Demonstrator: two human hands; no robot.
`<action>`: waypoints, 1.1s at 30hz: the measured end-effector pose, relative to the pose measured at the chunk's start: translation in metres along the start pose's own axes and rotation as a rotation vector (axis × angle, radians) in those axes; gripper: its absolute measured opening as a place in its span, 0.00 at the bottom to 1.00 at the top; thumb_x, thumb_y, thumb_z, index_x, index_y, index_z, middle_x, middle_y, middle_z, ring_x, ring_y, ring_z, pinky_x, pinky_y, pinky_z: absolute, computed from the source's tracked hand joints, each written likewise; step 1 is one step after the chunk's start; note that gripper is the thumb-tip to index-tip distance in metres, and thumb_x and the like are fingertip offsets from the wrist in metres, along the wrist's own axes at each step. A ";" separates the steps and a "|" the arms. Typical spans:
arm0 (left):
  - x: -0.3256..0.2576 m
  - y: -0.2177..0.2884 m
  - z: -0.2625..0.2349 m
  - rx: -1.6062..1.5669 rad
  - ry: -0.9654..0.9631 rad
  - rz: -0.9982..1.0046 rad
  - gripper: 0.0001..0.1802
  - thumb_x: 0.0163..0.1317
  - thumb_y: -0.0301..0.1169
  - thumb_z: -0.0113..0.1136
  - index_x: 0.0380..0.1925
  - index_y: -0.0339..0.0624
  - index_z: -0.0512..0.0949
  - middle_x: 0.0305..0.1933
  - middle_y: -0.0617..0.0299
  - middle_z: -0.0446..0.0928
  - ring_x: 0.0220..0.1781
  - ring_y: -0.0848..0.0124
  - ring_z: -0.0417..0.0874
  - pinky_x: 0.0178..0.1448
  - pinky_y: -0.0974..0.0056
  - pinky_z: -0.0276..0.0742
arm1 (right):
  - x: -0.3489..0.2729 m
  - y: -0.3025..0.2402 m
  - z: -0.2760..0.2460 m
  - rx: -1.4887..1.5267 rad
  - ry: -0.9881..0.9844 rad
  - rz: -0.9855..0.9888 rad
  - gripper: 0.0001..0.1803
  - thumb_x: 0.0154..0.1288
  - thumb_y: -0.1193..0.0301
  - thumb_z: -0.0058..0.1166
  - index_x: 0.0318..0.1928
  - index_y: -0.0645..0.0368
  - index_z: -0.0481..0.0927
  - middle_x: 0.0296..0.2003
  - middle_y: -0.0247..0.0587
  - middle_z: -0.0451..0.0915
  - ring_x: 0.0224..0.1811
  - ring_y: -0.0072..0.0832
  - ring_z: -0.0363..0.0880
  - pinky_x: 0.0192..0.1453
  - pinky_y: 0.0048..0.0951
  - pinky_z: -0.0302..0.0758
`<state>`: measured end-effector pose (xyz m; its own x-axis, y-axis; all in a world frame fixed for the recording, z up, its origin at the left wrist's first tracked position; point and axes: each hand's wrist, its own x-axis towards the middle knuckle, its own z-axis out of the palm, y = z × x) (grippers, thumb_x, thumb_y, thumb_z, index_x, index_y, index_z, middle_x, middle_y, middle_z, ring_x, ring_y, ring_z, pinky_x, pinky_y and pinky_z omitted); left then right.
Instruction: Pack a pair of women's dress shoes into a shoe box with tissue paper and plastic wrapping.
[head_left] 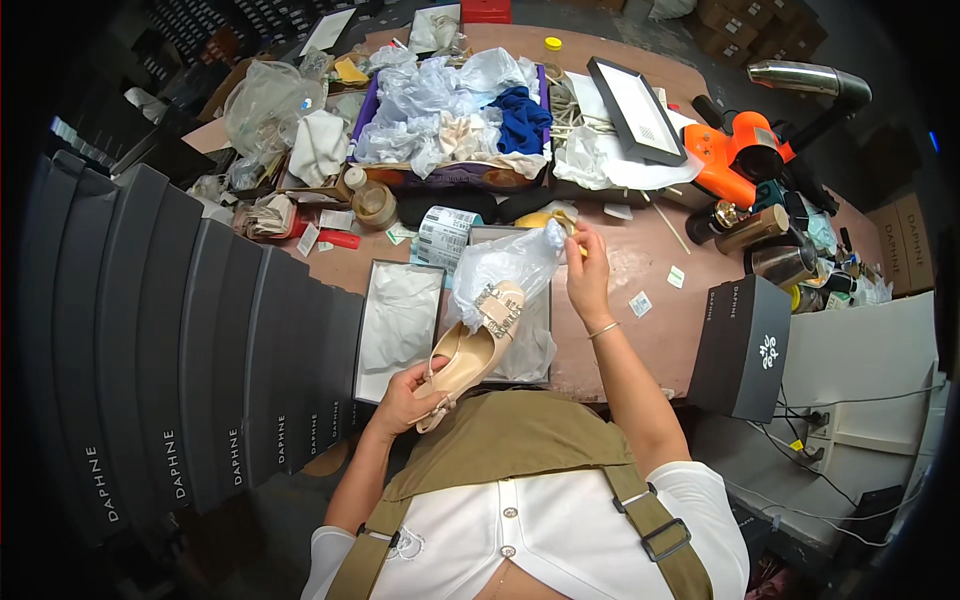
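My left hand point(405, 398) is closed around the heel end of a beige shoe point(467, 362), which has a jewelled buckle on its toe. The shoe tilts over an open box lined with white tissue. Beyond the toe, a translucent plastic bag point(505, 268) puffs out, touching or partly round the shoe's front; I cannot tell which. The bag's gathered end is pinched by the fingers of my right hand point(588, 262). Under the shoe lies the box point(540, 368), and to its left the tissue-lined half point(398, 318). A printed label sheet point(443, 236) lies just behind them.
Tall stacks of dark shoe boxes point(205, 330) rise on the left. A purple-edged bin point(548, 110) of crumpled plastic and cloth stands at the back. A jar point(374, 203) sits behind the boxes. On the right are an orange heat gun point(712, 165), bottles and a dark box point(740, 345).
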<state>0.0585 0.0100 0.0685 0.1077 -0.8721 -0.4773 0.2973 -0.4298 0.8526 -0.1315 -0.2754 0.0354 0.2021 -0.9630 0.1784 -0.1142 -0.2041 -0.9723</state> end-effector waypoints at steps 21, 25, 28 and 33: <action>0.009 0.017 0.014 0.152 0.078 0.004 0.31 0.53 0.25 0.66 0.58 0.30 0.70 0.46 0.57 0.79 0.46 0.76 0.78 0.51 0.70 0.75 | -0.001 0.065 0.052 -0.883 -0.902 -0.183 0.12 0.59 0.72 0.50 0.39 0.69 0.77 0.40 0.55 0.78 0.42 0.44 0.80 0.44 0.36 0.78; 0.016 0.011 0.016 0.216 0.134 0.077 0.31 0.53 0.27 0.65 0.58 0.30 0.70 0.47 0.54 0.80 0.46 0.74 0.80 0.52 0.69 0.75 | 0.002 -0.001 0.018 -0.044 -0.590 0.330 0.19 0.66 0.69 0.50 0.53 0.65 0.72 0.46 0.45 0.78 0.43 0.29 0.80 0.41 0.27 0.79; 0.022 0.007 0.020 0.347 0.178 0.115 0.31 0.52 0.29 0.66 0.57 0.31 0.70 0.48 0.51 0.80 0.47 0.72 0.81 0.52 0.67 0.75 | -0.032 -0.033 0.013 0.309 -0.669 0.463 0.25 0.69 0.66 0.50 0.62 0.64 0.66 0.48 0.40 0.77 0.44 0.22 0.76 0.42 0.24 0.77; 0.023 0.040 0.026 0.421 0.034 0.143 0.35 0.57 0.42 0.65 0.60 0.31 0.67 0.50 0.51 0.78 0.51 0.69 0.79 0.55 0.65 0.73 | -0.044 -0.038 0.020 0.477 -0.479 0.593 0.25 0.69 0.67 0.47 0.65 0.58 0.64 0.53 0.35 0.74 0.48 0.20 0.76 0.42 0.26 0.79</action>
<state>0.0486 -0.0338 0.0972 0.1534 -0.9245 -0.3489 -0.1340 -0.3693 0.9196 -0.1168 -0.2217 0.0615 0.6344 -0.6884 -0.3517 0.0652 0.5010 -0.8630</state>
